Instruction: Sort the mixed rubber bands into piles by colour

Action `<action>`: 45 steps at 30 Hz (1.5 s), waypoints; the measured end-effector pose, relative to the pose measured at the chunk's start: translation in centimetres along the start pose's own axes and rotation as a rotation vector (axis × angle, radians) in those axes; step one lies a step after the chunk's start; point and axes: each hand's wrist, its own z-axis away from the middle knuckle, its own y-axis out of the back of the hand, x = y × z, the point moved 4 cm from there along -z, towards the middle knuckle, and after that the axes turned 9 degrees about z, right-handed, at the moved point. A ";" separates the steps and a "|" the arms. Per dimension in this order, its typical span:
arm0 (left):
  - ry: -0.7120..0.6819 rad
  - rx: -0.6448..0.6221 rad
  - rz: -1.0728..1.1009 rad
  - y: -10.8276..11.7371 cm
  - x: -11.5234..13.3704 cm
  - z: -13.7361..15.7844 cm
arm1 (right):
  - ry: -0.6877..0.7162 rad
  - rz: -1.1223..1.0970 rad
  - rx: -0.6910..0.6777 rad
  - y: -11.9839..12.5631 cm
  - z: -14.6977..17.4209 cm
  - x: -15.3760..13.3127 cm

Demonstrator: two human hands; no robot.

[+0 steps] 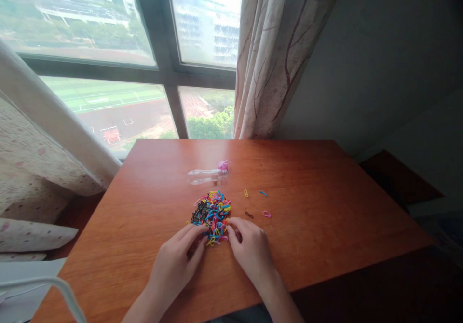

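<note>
Head view: at lower centre of the frame, the left hand (177, 255) and right hand (253, 248) are apart, fingers curled at the lower left and right sides of a colourful pile of small loops (213, 212); whether either pinches a loop I cannot tell. Single yellow (246, 193), blue, dark and pink loops lie just right of the pile. Behind it lies a clear bottle (202, 176). Wide room separates the single loops from the slanting right edge of the bench (325, 207); its far edge runs below the window (170, 72).
</note>
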 end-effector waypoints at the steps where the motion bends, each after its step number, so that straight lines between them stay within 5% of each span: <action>1: 0.005 0.006 0.021 0.0 -0.1 0.0 | -0.003 -0.004 0.001 0.1 0.0 0.0; 32: 0.025 -0.012 0.172 0.5 0.5 -0.5 | 0.108 -0.140 -0.027 -0.5 0.7 -2.6; 45: 0.015 -0.026 0.106 0.2 0.3 -0.2 | 0.122 0.035 -0.037 -0.9 1.1 -2.4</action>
